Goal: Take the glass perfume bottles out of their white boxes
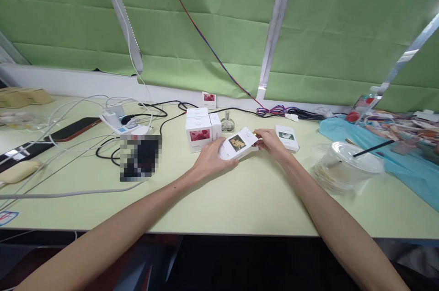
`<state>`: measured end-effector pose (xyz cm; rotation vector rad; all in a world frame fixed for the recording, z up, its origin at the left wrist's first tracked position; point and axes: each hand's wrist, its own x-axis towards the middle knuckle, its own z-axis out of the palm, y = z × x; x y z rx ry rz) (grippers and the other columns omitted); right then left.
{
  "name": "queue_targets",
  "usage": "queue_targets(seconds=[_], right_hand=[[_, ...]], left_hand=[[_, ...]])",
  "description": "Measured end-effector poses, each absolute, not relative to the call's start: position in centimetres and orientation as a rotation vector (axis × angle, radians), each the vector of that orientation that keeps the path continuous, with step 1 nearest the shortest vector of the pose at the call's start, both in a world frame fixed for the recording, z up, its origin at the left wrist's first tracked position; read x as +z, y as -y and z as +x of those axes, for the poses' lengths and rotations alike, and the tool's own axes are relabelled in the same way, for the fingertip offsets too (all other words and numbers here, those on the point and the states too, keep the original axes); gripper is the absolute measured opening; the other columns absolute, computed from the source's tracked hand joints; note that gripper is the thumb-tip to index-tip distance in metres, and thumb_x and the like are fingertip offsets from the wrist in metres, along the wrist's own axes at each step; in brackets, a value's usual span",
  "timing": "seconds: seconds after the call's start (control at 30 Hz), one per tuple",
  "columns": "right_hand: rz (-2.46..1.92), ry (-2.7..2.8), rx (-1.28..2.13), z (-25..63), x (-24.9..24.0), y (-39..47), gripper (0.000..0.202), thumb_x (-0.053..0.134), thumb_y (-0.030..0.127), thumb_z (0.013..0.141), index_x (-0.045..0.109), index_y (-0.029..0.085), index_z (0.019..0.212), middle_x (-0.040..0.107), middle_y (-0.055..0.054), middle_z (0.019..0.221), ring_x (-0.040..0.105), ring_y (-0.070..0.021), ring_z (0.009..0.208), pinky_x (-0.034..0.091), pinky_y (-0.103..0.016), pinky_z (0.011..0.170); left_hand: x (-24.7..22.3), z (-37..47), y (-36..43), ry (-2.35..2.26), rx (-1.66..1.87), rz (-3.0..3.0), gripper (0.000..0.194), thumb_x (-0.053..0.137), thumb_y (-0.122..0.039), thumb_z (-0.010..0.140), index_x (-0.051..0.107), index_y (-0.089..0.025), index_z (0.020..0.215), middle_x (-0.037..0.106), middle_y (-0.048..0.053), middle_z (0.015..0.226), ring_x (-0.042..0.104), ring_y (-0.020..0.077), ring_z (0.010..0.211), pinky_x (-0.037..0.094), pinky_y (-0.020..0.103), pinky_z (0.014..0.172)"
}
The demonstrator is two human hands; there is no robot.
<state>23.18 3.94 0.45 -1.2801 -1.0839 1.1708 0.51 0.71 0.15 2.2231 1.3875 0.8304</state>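
Note:
My left hand (213, 157) is closed around a white carton (239, 141) with a yellow-flower picture, held tilted just above the table. At the carton's right end, my right hand (269, 142) pinches a small gold-coloured piece (256, 135) that resembles a bottle top; most of it is hidden by the fingers and the carton. A clear glass perfume bottle (227, 123) stands behind the carton. Left of it is a group of white boxes (199, 137) with a pink-flower picture. Another white box (287, 138) with a green picture lies right of my right hand.
A lidded plastic cup (348, 167) with a black straw stands on the right, before a blue plastic sheet (401, 158). Cables and a power strip (120, 124) spread over the left side, near a phone (72, 129). A small card (209, 99) leans at the back.

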Motion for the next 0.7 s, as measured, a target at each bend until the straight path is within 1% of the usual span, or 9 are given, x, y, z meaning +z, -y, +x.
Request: queue_targets(seconds=[0.2,0.33,0.43,0.6,0.7], right_hand=[[-1.269,1.096,1.193,23.19,0.3,-3.99,0.018,0.061,0.026,0.081,0.064,0.014,0.068,0.058,-0.003,0.056,0.051,-0.0113,0.045,0.028,-0.022,0.039],[-1.248,1.119,1.207,23.19,0.15,-4.12,0.024,0.067,0.036,0.081,0.064,0.014,0.071,0.061,-0.003,0.058,0.051,-0.0114,0.045,0.027,-0.022,0.039],[-1.248,1.12,1.221,23.21,0.13,-4.17,0.028,0.069,0.04,0.08,0.064,0.014,0.071,0.06,-0.003,0.056,0.051,-0.0115,0.045,0.027,-0.022,0.04],[-1.236,1.108,1.241,23.08,0.04,-4.05,0.028,0.066,0.039,0.082,0.063,0.015,0.069,0.059,-0.002,0.055,0.049,-0.0114,0.045,0.03,-0.024,0.042],[-1.24,1.141,1.231,22.84,-0.02,-3.82,0.031,0.069,0.043,0.08,0.063,0.015,0.067,0.057,0.0,0.054,0.047,-0.0109,0.046,0.029,-0.024,0.043]], left_hand=[[0.1,0.25,-1.02,-1.36,0.807,2.265,0.074,0.077,-0.052,0.066,0.059,-0.02,0.13,0.069,0.008,0.122,0.065,0.0299,0.107,0.053,0.034,0.078],[0.09,0.13,-1.14,-1.352,0.796,2.278,0.075,0.077,-0.051,0.066,0.059,-0.02,0.131,0.069,0.007,0.123,0.065,0.0295,0.107,0.053,0.034,0.079],[0.07,0.1,-1.19,-1.357,0.795,2.276,0.074,0.078,-0.051,0.065,0.059,-0.02,0.13,0.07,0.007,0.121,0.065,0.0295,0.106,0.053,0.034,0.077],[0.17,0.06,-1.14,-1.352,0.788,2.267,0.075,0.079,-0.051,0.063,0.06,-0.02,0.129,0.07,0.007,0.12,0.065,0.03,0.106,0.054,0.035,0.078],[0.28,0.05,-1.05,-1.338,0.766,2.251,0.075,0.08,-0.049,0.062,0.06,-0.022,0.129,0.069,0.007,0.121,0.064,0.0307,0.107,0.054,0.035,0.079]])
